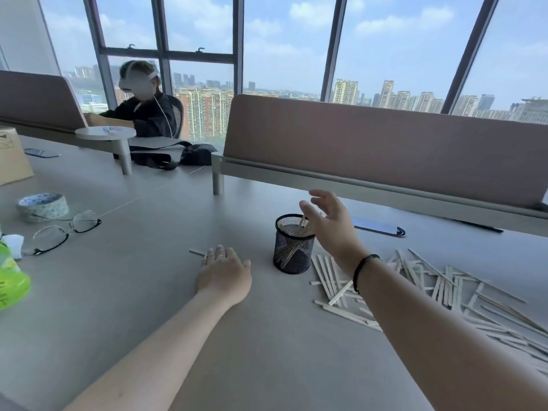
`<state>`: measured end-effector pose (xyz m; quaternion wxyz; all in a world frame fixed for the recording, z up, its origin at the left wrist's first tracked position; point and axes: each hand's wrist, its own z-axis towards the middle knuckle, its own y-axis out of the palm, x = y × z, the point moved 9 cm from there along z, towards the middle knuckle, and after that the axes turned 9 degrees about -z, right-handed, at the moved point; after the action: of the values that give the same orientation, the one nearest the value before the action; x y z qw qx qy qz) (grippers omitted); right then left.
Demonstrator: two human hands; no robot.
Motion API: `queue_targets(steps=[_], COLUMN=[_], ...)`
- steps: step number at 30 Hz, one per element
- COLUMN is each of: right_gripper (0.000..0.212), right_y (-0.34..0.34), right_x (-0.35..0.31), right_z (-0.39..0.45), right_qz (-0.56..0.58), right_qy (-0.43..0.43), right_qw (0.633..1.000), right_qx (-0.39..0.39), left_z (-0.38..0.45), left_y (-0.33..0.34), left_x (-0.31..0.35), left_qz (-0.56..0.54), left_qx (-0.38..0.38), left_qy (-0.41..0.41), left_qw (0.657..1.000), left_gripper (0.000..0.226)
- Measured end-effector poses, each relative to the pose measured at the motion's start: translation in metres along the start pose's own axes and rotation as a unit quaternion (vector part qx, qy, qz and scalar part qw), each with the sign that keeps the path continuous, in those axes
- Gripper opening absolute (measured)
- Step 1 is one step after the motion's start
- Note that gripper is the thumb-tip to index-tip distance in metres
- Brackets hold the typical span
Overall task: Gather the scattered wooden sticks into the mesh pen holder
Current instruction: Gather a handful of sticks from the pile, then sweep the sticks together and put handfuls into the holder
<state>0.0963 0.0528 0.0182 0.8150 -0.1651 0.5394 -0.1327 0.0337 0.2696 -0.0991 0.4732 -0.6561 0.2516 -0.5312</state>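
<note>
My right hand [327, 221] is hovering, fingers spread, over the mesh pen holder [293, 244] — a knock might tip it. My left hand [222, 269] is lying flat on a stray stick [197, 253], gripping nothing; it might slide away.

A high-rise office: a long grey desk [118, 292] split by padded divider screens [385, 149], floor-to-ceiling windows [281, 40] over city towers, and a person [142, 108] seated at the neighbouring station (wearing a headset).
</note>
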Motion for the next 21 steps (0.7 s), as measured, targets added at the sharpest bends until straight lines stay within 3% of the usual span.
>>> queue_targets(steps=[9, 14, 17, 19, 21], right_gripper=[0.019, 0.019, 0.02, 0.039, 0.072], right_y=[-0.069, -0.116, -0.148, -0.168, -0.179], right_x=[0.036, 0.073, 0.083, 0.09, 0.096], right_z=[-0.067, -0.116, -0.145, -0.17, -0.199], right_qz=[0.004, -0.066, -0.183, -0.256, -0.301], right_qy=[0.028, 0.049, 0.037, 0.03, -0.003], right_qw=[0.999, 0.996, 0.98, 0.956, 0.924], right_qx=[-0.018, -0.029, -0.069, -0.139, -0.235], left_z=[-0.112, -0.143, -0.15, -0.153, -0.155], left_y=[0.03, 0.052, 0.064, 0.07, 0.074], left_x=[0.094, 0.15, 0.175, 0.188, 0.201], left_qz=[0.047, 0.015, 0.006, 0.014, 0.012], left_qx=[-0.014, -0.049, -0.061, -0.059, -0.057], left_qy=[0.141, 0.226, 0.25, 0.26, 0.273], left_qw=[0.989, 0.973, 0.966, 0.964, 0.96], left_gripper=[0.055, 0.048, 0.053, 0.06, 0.061])
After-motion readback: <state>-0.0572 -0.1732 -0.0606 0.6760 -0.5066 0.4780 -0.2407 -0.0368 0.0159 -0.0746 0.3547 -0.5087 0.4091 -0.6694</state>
